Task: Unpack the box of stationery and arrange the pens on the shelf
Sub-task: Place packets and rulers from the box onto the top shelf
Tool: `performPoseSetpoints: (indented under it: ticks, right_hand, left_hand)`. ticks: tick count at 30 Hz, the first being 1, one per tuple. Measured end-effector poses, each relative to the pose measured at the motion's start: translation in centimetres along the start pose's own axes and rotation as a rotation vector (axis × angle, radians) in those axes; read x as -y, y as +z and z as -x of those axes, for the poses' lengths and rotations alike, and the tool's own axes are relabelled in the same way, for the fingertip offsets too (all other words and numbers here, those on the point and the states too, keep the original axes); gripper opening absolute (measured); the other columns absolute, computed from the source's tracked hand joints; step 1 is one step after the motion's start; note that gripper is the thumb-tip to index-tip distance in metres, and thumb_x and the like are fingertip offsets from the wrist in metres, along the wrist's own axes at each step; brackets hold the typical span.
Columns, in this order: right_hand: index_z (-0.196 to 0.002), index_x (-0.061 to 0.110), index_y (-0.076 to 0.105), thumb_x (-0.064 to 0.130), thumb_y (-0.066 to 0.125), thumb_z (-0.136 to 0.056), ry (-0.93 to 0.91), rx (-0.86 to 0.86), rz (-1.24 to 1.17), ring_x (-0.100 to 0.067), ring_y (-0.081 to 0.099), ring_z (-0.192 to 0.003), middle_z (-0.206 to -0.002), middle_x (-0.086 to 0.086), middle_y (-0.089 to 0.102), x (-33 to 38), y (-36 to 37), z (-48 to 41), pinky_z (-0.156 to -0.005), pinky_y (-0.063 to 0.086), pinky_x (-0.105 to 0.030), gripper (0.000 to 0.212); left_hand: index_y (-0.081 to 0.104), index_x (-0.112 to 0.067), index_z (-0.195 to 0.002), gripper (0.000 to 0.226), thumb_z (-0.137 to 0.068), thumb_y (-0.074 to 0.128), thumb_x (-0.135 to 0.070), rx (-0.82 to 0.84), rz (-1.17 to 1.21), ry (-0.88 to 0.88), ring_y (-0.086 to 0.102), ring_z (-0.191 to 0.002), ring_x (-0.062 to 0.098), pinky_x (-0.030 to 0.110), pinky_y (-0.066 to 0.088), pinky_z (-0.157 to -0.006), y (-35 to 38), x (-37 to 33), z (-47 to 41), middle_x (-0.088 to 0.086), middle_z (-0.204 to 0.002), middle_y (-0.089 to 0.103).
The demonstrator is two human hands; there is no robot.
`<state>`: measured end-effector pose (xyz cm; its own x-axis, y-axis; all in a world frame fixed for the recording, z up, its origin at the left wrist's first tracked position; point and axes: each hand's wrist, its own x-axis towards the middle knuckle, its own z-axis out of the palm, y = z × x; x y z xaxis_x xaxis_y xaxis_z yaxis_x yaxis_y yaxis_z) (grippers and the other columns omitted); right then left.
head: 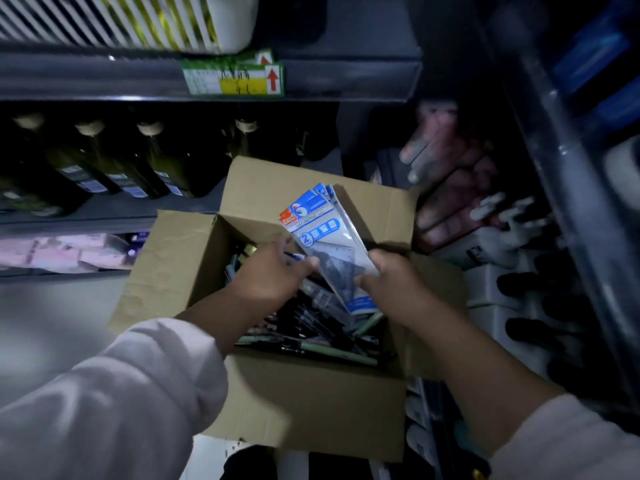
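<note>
Dim shelf (104,81) (bottles (86,161) beneath), box (166,271), left hand (273,275), right hand (391,282) both gripping packs (322,230)

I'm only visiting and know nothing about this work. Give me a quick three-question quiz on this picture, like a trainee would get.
1. True or false: the cardboard box is closed.
2. How many hands grip the blue-and-white packets above the box? A) none B) one C) both
3. Fill in: the dark bottles stand on a shelf to the ___ of the box.

Key:
1. False. Its flaps are open and pens lie inside.
2. C. The left hand and the right hand both hold them.
3. Left.
</note>
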<state>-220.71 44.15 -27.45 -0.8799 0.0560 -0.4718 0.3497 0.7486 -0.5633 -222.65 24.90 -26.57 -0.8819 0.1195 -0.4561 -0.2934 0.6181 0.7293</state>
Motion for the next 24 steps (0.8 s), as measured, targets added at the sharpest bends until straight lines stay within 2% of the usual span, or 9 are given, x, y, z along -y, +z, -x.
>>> performPoseSetpoints:
  ticks: [2,4,7,10,12,14,17,20,24]
  right_hand:
    - [-0.074,0.019,0.056,0.014,0.066,-0.081,-0.023,0.006,-0.036,-0.021,0.059,-0.075,-0.076,-0.003,0.063,1.3,-1.4,1.2,-0.067,0.048,-0.034,0.013]
    - [-0.084,0.019,0.062,0.013,0.066,-0.081,-0.033,0.022,-0.053,-0.022,0.061,-0.079,-0.083,-0.005,0.066,2.8,-2.8,2.4,-0.071,0.05,-0.035,0.008]
    - [-0.088,0.02,0.063,0.01,0.064,-0.083,-0.047,0.09,-0.187,-0.019,0.061,-0.076,-0.09,-0.01,0.069,5.0,-5.0,4.5,-0.072,0.052,-0.036,0.011]
    - [-0.096,0.019,0.063,0.007,0.063,-0.086,-0.087,0.155,-0.301,-0.017,0.061,-0.078,-0.095,-0.01,0.07,7.3,-7.5,6.8,-0.072,0.049,-0.033,0.015]
    - [-0.103,0.016,0.063,0.005,0.061,-0.088,-0.103,0.173,-0.356,-0.016,0.062,-0.08,-0.096,-0.008,0.07,8.8,-9.3,8.3,-0.072,0.049,-0.03,0.018]
    - [-0.105,0.016,0.062,0.004,0.061,-0.088,-0.113,0.164,-0.402,-0.018,0.065,-0.085,-0.102,-0.011,0.07,10.2,-11.2,9.6,-0.08,0.052,-0.035,0.02]
    - [-0.104,0.017,0.062,0.006,0.064,-0.085,-0.122,0.114,-0.45,-0.026,0.067,-0.096,-0.107,-0.012,0.07,11.6,-14.4,11.8,-0.09,0.05,-0.044,0.022]
    - [-0.108,0.016,0.06,0.01,0.068,-0.084,-0.116,0.046,-0.519,-0.027,0.069,-0.095,-0.105,-0.009,0.071,12.3,-17.6,13.8,-0.086,0.054,-0.043,0.026]
    - [-0.103,0.018,0.056,0.016,0.065,-0.088,-0.05,-0.044,-0.607,-0.019,0.068,-0.087,-0.104,-0.007,0.071,11.8,-21.5,16.3,-0.064,0.051,-0.029,0.017]
  left_hand:
    - [0.051,-0.016,-0.125,0.061,-0.075,0.071,-0.044,0.015,0.219,-0.112,0.056,-0.105,0.016,0.032,0.044,-0.093,-1.0,-1.7,0.8,0.0,-0.116,0.058]
    - [0.052,-0.016,-0.125,0.073,-0.064,0.071,-0.05,0.048,0.312,-0.162,0.06,-0.103,0.021,0.035,0.047,-0.092,-2.2,-3.2,1.8,0.003,-0.115,0.064]
    - [0.055,-0.017,-0.117,0.045,-0.079,0.072,-0.036,0.129,0.459,-0.194,0.062,-0.103,0.023,0.039,0.046,-0.091,-4.2,-5.2,3.4,0.003,-0.109,0.068]
    - [0.058,-0.013,-0.101,0.012,-0.092,0.057,-0.02,0.224,0.674,-0.232,0.064,-0.094,0.025,0.039,0.047,-0.088,-5.8,-8.2,5.3,0.007,-0.098,0.07]
    - [0.059,-0.009,-0.105,0.014,-0.094,0.05,-0.012,0.263,0.879,-0.257,0.064,-0.096,0.029,0.046,0.048,-0.093,-6.5,-10.6,6.4,0.012,-0.1,0.07]
    - [0.058,-0.007,-0.106,0.017,-0.096,0.044,-0.008,0.275,0.976,-0.229,0.064,-0.098,0.032,0.052,0.048,-0.09,-7.0,-12.9,7.5,0.014,-0.102,0.07]
    - [0.058,-0.008,-0.107,0.022,-0.099,0.038,-0.006,0.263,1.033,-0.187,0.067,-0.085,0.026,0.045,0.052,-0.076,-7.8,-16.4,9.0,0.01,-0.092,0.071]
    - [0.056,-0.008,-0.113,0.025,-0.099,0.037,-0.005,0.233,1.087,-0.164,0.067,-0.085,0.023,0.043,0.051,-0.068,-8.1,-20.1,10.1,0.01,-0.096,0.07]
    - [0.056,-0.008,-0.109,0.021,-0.099,0.038,-0.004,0.182,1.144,-0.149,0.066,-0.084,0.024,0.046,0.05,-0.064,-7.9,-24.6,11.0,0.009,-0.094,0.069]
